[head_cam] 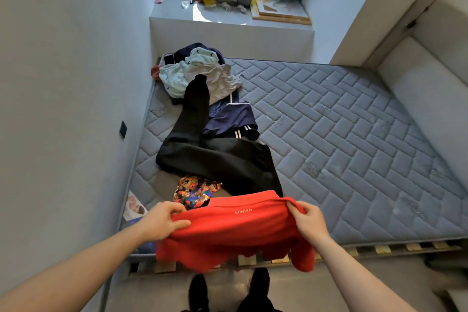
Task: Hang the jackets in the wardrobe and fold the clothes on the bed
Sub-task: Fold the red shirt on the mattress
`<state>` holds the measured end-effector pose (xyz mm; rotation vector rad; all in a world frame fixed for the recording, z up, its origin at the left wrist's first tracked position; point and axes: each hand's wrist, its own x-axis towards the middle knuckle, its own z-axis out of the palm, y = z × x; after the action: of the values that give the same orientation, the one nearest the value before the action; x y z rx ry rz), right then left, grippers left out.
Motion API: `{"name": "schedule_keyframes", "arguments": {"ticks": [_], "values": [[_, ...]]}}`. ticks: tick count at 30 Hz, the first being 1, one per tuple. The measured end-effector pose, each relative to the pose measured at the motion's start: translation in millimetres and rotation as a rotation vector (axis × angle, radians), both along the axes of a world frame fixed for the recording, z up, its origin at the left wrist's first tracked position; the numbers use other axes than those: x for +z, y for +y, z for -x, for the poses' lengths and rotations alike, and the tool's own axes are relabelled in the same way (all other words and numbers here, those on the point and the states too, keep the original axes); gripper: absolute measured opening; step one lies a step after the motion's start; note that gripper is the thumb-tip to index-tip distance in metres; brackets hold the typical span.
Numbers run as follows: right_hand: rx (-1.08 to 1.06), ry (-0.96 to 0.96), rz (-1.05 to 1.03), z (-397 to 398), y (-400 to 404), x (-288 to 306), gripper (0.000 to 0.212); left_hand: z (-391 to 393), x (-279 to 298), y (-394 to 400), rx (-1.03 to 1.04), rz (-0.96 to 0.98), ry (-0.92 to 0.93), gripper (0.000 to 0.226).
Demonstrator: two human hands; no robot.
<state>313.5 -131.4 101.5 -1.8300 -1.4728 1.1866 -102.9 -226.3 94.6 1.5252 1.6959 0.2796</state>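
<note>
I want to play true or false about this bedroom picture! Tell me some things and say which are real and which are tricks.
1. Both hands hold the red top. True: the left hand and the right hand each grip an edge of it.
2. The black trousers hang in a wardrobe. False: they lie spread on the mattress.
3. The red top has white letters on it. True.
4. The mattress is covered with a flowery sheet. False: it is bare, grey and quilted.
5. The clothes pile sits by the wall at the far left corner of the mattress. True.
</note>
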Motion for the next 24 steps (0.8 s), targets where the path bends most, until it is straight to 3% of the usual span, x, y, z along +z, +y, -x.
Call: {"name": "schedule_keyframes", "arguments": {"ticks": [2, 5, 12, 16, 21, 24], "values": [[-0.006, -0.031, 0.015, 2, 11, -7, 0.023, 2, -1, 13, 0.005, -0.006, 0.005, 0.006], [0.019, -0.075, 0.013, 8, 45, -6, 0.029, 10, 7, 48, 0.043, -0.037, 0.017, 0.016], [-0.001, -0.11, -0.086, 44, 157, 8, 0.016, 30, 33, 158, 0.213, -0.195, 0.128, 0.005], [-0.029, -0.057, -0.055, 61, 195, 9, 0.051, 39, 25, 192, 0.349, -0.12, 0.235, 0.052], [0.091, -0.159, 0.123, 56, 135, -31, 0.056, 20, -24, 141, 0.232, 0.065, 0.257, 0.037], [0.182, -0.245, 0.299, 41, 68, -66, 0.063, 15, -71, 87, 0.095, 0.288, 0.293, 0.043]]}}
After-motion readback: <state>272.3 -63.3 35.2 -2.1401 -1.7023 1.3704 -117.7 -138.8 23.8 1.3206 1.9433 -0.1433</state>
